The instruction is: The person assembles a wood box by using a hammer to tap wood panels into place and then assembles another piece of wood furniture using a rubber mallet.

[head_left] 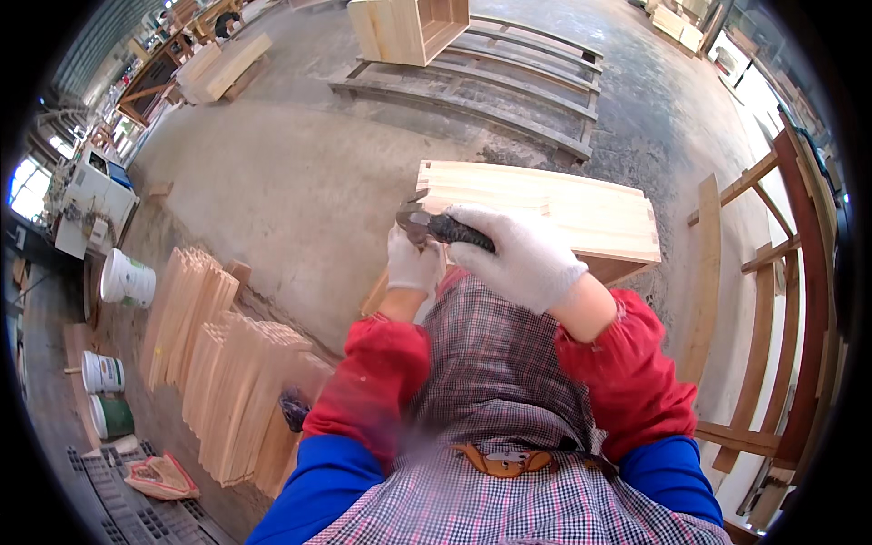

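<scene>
Wooden box (545,202) with notched corner joints: centre view, long pale panel up. Claw hammer (441,227) at its left end. Gloved right hand (520,256): fingers wrapped round the hammer's black grip. Gloved left hand (413,265): just below hammer head, fingers partly hidden, can't tell if holding anything. Slatted pallet (461,105) beyond; timber strips (238,395) stacked left.

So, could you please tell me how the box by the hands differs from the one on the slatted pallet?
The near box shows a long panel facing up, while the far box shows an open side. The right hand partly hides the near box, but the far box stands well clear of it. Both are pale wood.
</scene>
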A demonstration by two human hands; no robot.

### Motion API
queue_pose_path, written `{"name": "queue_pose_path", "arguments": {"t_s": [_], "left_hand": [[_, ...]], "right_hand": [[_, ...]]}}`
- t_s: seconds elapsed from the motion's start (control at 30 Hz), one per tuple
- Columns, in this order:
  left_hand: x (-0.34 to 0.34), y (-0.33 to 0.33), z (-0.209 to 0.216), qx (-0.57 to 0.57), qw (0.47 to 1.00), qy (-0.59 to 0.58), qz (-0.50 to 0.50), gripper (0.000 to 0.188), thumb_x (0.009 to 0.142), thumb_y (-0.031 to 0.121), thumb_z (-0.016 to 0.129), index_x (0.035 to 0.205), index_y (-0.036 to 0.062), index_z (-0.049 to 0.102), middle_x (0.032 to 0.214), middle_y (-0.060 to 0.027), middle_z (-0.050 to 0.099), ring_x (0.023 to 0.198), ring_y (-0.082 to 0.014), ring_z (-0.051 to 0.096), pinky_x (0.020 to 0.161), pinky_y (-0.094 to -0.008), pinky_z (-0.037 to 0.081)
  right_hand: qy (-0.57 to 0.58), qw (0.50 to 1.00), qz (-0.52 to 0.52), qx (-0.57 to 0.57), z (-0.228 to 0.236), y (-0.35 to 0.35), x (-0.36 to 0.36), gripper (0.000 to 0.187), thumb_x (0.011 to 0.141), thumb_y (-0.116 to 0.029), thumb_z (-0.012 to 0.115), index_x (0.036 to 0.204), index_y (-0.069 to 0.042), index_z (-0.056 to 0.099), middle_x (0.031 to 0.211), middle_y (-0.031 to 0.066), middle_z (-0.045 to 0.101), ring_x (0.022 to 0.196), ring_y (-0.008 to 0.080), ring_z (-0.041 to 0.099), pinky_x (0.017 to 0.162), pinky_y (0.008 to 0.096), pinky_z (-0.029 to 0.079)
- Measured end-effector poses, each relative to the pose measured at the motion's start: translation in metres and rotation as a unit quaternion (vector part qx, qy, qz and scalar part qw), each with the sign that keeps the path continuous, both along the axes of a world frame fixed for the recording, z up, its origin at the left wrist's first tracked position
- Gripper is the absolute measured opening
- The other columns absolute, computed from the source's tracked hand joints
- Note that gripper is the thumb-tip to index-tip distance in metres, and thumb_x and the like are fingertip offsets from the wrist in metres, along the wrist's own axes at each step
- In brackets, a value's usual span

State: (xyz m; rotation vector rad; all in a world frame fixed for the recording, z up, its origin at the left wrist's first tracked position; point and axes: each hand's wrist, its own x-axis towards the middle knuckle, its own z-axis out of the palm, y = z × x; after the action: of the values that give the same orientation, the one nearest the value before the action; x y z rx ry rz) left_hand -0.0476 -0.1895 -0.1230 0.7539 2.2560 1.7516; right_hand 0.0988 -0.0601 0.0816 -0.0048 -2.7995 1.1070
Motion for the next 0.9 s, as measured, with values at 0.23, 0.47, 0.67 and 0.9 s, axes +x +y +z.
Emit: {"name": "queue_pose_path", "arguments": {"t_s": [0.23, 0.47, 0.67, 0.9], "left_hand": [[0.011, 0.001, 0.001, 0.009, 0.998, 0.059, 0.024, 0.066, 0.068, 0.001, 0.061, 0.131, -0.0042, 0.040, 0.132, -0.0222, 0.043, 0.122, -0.0381, 0.039, 0.104, -0.0413, 0.032], [0.013, 0.001, 0.003, 0.007, 0.997, 0.069, 0.039, 0.064, 0.068, 0.000, 0.060, 0.130, -0.0030, 0.043, 0.132, -0.0207, 0.044, 0.122, -0.0367, 0.038, 0.105, -0.0403, 0.032], [0.013, -0.003, -0.003, 0.029, 0.998, 0.046, 0.033, 0.063, 0.069, -0.001, 0.060, 0.130, -0.0030, 0.043, 0.131, -0.0197, 0.044, 0.122, -0.0355, 0.038, 0.105, -0.0396, 0.032], [0.014, -0.003, 0.000, 0.008, 0.999, 0.037, 0.035, 0.066, 0.069, -0.001, 0.060, 0.132, -0.0015, 0.040, 0.133, -0.0186, 0.042, 0.123, -0.0350, 0.038, 0.105, -0.0386, 0.032]], "right_hand": [[0.054, 0.997, -0.049, 0.019, -0.009, 0.005, -0.008, 0.032, 0.082, -0.026, 0.058, 0.107, -0.006, 0.062, 0.085, 0.0209, 0.064, 0.080, 0.0379, 0.062, 0.071, 0.0408, 0.049], [0.171, 0.979, -0.075, -0.080, 0.001, -0.003, -0.007, 0.028, 0.081, -0.024, 0.060, 0.103, -0.007, 0.063, 0.084, 0.0204, 0.063, 0.079, 0.0378, 0.061, 0.070, 0.0409, 0.049], [0.111, 0.990, -0.085, -0.023, -0.006, 0.006, -0.019, 0.028, 0.082, -0.025, 0.060, 0.104, -0.007, 0.063, 0.086, 0.0195, 0.064, 0.080, 0.0373, 0.062, 0.070, 0.0400, 0.049], [0.076, 0.994, -0.078, 0.018, -0.014, 0.016, -0.028, 0.032, 0.083, -0.026, 0.060, 0.109, -0.008, 0.060, 0.085, 0.0194, 0.064, 0.080, 0.0374, 0.062, 0.069, 0.0408, 0.049]]}}
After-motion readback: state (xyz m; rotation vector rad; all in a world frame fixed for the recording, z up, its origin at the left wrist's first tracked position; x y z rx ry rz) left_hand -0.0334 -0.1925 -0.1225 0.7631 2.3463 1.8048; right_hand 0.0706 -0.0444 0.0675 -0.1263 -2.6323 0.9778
